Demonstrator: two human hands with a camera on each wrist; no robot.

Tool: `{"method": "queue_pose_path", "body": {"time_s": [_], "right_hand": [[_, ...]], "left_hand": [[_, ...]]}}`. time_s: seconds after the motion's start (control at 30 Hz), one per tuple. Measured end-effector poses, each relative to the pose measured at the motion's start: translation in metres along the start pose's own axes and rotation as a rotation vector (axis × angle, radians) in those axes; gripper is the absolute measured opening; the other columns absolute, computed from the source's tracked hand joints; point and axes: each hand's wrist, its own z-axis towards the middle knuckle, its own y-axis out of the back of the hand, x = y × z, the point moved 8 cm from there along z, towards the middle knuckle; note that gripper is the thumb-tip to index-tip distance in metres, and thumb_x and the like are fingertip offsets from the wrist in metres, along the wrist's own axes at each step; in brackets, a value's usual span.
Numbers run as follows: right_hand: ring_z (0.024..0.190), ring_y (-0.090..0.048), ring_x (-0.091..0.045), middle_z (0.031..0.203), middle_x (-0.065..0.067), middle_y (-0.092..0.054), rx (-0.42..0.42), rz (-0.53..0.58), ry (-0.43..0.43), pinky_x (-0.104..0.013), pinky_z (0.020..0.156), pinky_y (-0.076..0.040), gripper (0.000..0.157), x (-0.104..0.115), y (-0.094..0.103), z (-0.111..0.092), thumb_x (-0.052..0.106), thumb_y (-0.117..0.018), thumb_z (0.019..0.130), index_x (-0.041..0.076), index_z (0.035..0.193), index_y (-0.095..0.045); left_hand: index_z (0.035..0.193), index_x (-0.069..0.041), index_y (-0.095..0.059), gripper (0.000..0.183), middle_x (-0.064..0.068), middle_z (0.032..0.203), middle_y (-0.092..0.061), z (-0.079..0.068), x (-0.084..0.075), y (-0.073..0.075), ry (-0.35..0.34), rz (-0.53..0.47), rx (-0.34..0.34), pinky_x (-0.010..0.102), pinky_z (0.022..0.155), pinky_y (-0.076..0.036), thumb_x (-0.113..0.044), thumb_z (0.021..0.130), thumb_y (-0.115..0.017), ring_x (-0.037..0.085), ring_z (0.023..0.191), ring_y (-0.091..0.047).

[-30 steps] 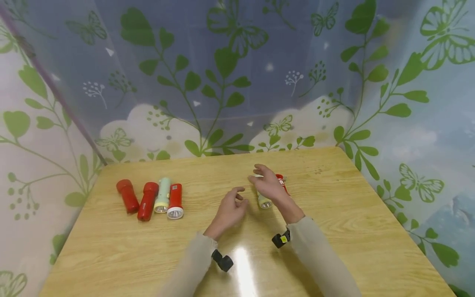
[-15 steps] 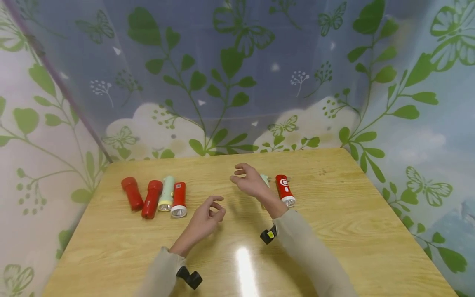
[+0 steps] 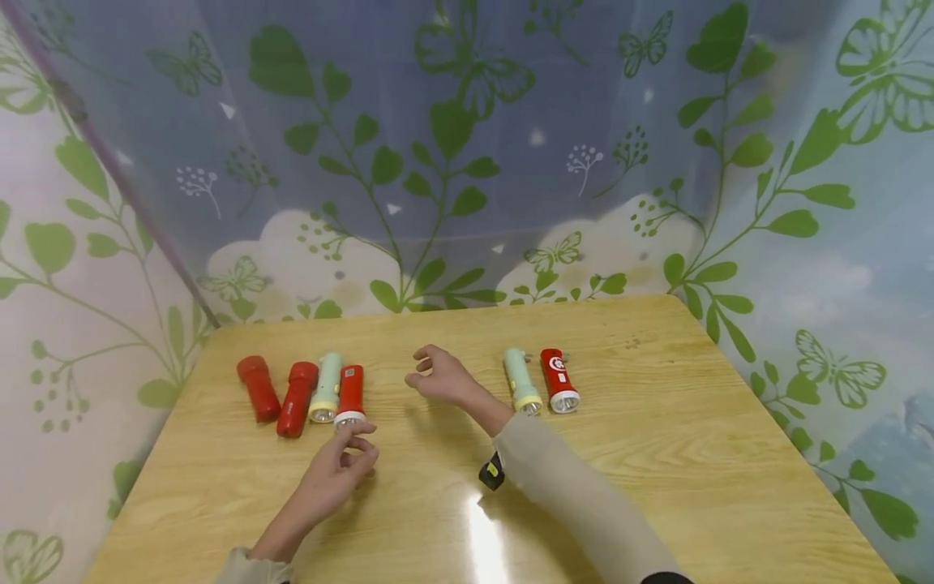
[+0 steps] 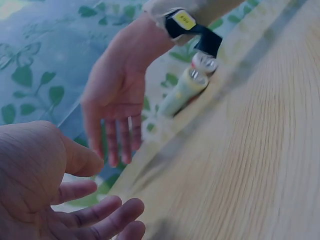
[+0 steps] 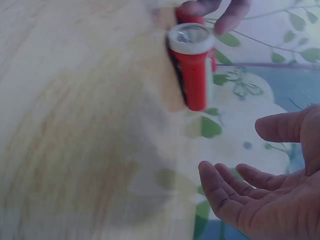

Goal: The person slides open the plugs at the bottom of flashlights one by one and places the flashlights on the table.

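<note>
My left hand (image 3: 330, 478) hovers just in front of the left group of flashlights, its fingertips overlapping the white head of a red flashlight (image 3: 352, 389) in the head view. Its fingers are loosely bent with nothing between them. My right hand (image 3: 443, 378) is over the middle of the table, to the right of that group, fingers relaxed and holding nothing. Left of the white-headed red flashlight lie a mint-green flashlight (image 3: 327, 388) with a yellow rim and two all-red flashlights, one (image 3: 297, 399) nearer the green one and another (image 3: 259, 389) at the far left.
On the right side of the wooden table (image 3: 657, 454) lie a second mint-green flashlight (image 3: 520, 380) and a second red, white-headed flashlight (image 3: 559, 381), side by side. Patterned cloth (image 3: 452, 186) with leaves and butterflies hangs behind and along the sides.
Both hands have moved left, away from the right pair of flashlights, which now shows fully. The left hand also came nearer the front, reaching the left group. The flashlights stay put.
</note>
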Motion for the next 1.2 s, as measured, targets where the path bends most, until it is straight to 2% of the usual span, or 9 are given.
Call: {"method": "queue_pose_path", "body": {"time_s": [0.13,0.23,0.53,0.7,0.9,1.07,1.2], "right_hand": [[0.119,-0.063,-0.035,0.136,-0.019,-0.060,0.015,-0.029,0.012,-0.046,0.098,-0.054,0.053,0.001,-0.019,0.009,0.026,-0.063,0.098,0.003,0.144,-0.049],[0.122,-0.061,-0.034,0.135,-0.018,-0.062,0.018,-0.059,0.028,-0.044,0.098,-0.054,0.052,0.004,-0.030,0.015,0.026,-0.063,0.098,0.004,0.142,-0.050],[0.120,-0.063,-0.031,0.133,-0.017,-0.064,-0.012,-0.116,0.060,-0.040,0.096,-0.055,0.044,0.013,-0.049,0.027,0.025,-0.062,0.098,0.007,0.137,-0.054],[0.122,-0.062,-0.031,0.132,-0.017,-0.065,-0.037,-0.130,0.093,-0.040,0.096,-0.055,0.037,0.016,-0.055,0.032,0.018,-0.062,0.097,0.008,0.132,-0.059],[0.122,-0.063,-0.031,0.133,-0.015,-0.066,-0.078,-0.155,0.156,-0.039,0.097,-0.055,0.032,0.022,-0.060,0.037,0.016,-0.064,0.097,0.010,0.128,-0.068],[0.114,-0.060,-0.024,0.130,-0.013,-0.065,-0.103,-0.214,0.224,-0.032,0.092,-0.053,0.034,0.029,-0.067,0.041,0.017,-0.062,0.098,0.011,0.131,-0.068],[0.116,-0.057,-0.020,0.129,-0.010,-0.065,-0.106,-0.270,0.233,-0.029,0.095,-0.051,0.036,0.033,-0.074,0.043,0.022,-0.062,0.099,0.015,0.133,-0.068]], "left_hand": [[0.143,-0.009,-0.049,0.041,0.017,0.124,-0.060,-0.010,0.016,0.020,0.040,-0.010,-0.036,0.030,0.075,-0.055,-0.017,0.104,-0.056,0.020,0.093,-0.069],[0.145,-0.009,-0.046,0.042,0.020,0.127,-0.059,-0.016,0.022,0.034,0.053,-0.009,-0.058,0.030,0.074,-0.056,-0.018,0.105,-0.055,0.021,0.094,-0.069],[0.148,-0.007,-0.040,0.046,0.022,0.130,-0.058,-0.025,0.039,0.069,0.071,0.036,-0.116,0.028,0.074,-0.057,-0.021,0.106,-0.053,0.016,0.093,-0.070],[0.149,-0.007,-0.040,0.047,0.021,0.129,-0.058,-0.029,0.046,0.076,0.086,0.049,-0.146,0.026,0.074,-0.056,-0.023,0.107,-0.053,0.012,0.092,-0.069],[0.147,-0.008,-0.043,0.044,0.020,0.125,-0.060,-0.031,0.051,0.082,0.066,0.046,-0.186,0.025,0.070,-0.055,-0.021,0.106,-0.053,0.008,0.087,-0.069],[0.147,-0.009,-0.042,0.044,0.019,0.126,-0.060,-0.033,0.055,0.086,0.084,0.056,-0.205,0.025,0.070,-0.055,-0.020,0.107,-0.052,0.006,0.088,-0.070],[0.147,-0.008,-0.042,0.043,0.017,0.123,-0.061,-0.033,0.056,0.085,0.077,0.021,-0.210,0.026,0.069,-0.055,-0.019,0.106,-0.053,0.007,0.086,-0.070]]}}
